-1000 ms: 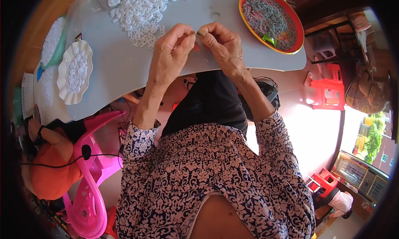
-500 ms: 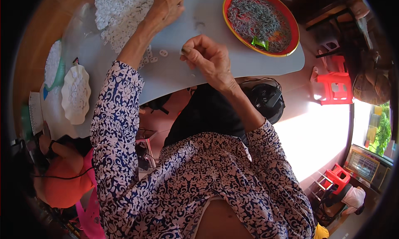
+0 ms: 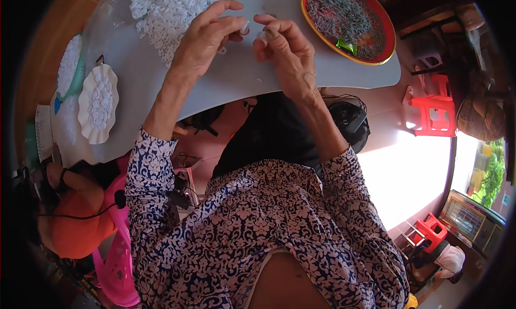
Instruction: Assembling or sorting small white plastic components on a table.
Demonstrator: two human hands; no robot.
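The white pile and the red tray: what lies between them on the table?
In the head view, both hands, left hand and right hand, pinching small white pieces over bare grey table.

Head cam, looking down, close on table (image 3: pixel 226 88).

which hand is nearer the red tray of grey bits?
Right. The right hand is over the grey table, just left of the red tray and apart from it. The left hand sits further left, by the pile of white pieces.

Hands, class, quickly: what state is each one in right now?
Left hand: pinching a small white piece.
Right hand: fingertips pinched together beside it; contents cannot be told.
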